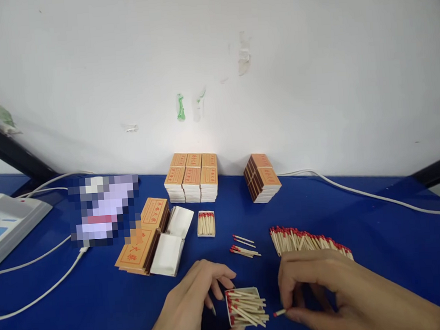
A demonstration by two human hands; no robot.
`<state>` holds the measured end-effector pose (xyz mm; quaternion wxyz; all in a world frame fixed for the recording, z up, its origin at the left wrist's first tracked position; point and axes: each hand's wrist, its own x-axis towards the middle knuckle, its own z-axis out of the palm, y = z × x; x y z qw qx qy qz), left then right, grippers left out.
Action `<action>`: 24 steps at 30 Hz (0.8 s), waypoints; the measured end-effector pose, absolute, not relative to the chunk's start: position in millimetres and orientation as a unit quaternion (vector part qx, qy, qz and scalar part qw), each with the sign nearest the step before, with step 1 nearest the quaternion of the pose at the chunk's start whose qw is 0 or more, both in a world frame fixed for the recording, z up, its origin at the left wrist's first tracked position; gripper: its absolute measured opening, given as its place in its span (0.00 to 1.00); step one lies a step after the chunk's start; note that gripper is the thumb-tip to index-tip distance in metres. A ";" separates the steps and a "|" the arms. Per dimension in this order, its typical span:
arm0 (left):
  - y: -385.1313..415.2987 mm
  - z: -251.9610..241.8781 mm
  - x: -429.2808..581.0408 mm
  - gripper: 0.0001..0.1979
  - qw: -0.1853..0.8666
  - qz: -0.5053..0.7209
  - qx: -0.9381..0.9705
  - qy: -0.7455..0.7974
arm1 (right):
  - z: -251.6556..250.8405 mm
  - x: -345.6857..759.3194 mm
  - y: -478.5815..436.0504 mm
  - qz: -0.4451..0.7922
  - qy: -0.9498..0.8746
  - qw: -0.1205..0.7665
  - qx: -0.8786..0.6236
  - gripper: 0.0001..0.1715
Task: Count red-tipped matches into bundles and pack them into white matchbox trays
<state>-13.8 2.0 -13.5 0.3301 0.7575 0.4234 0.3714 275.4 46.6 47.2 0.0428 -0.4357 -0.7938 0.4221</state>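
My left hand (pixel 194 305) curves round a small white matchbox tray (pixel 229 312), thumb at its near edge and fingers at its far left corner. Red-tipped matches (pixel 247 306) fill that tray, some sticking out past its right edge. Just to the right, my right hand (pixel 312 294) pinches a single match (pixel 279 312) between thumb and fingertips, its red head pointing left. Beyond that hand lies a long pile of loose matches (pixel 308 239), partly hidden by the knuckles. A few more matches (pixel 244 250) rest on the table between the two hands.
A filled tray (pixel 206 223) sits farther back. Flat orange matchbox sleeves (pixel 141 246) and white trays (pixel 168 254) are at left. Stacked matchboxes (pixel 191 177) and a smaller stack (pixel 262 177) stand by the wall. A power strip (pixel 16 219), a blurred phone-like object (pixel 108 208) and cables lie left.
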 end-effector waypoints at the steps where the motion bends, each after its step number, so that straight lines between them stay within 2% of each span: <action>1: 1.7 -14.8 -13.6 0.32 0.332 0.378 0.755 0.421 | 49.6 273.9 46.2 0.419 -0.794 0.058 -0.437 0.08; 5: 0.3 -14.8 -13.2 0.33 0.334 0.376 0.753 0.424 | 51.8 258.9 39.9 0.371 -0.824 0.165 -0.395 0.09; 9: -0.6 -9.7 -13.1 0.35 0.330 0.359 0.759 0.432 | 43.1 246.7 29.2 0.292 -0.871 0.229 -0.323 0.14; 16: -2.1 -10.6 -12.0 0.35 0.331 0.359 0.753 0.442 | 33.0 239.8 22.9 0.233 -0.888 0.233 -0.321 0.13; 19: -2.5 -8.7 -11.3 0.31 0.324 0.355 0.758 0.442 | 32.4 240.3 22.9 0.236 -0.880 0.239 -0.335 0.11; 24: -2.1 -1.9 -10.4 0.23 0.276 0.363 0.765 0.455 | 28.6 243.6 22.5 0.221 -0.877 0.214 -0.368 0.21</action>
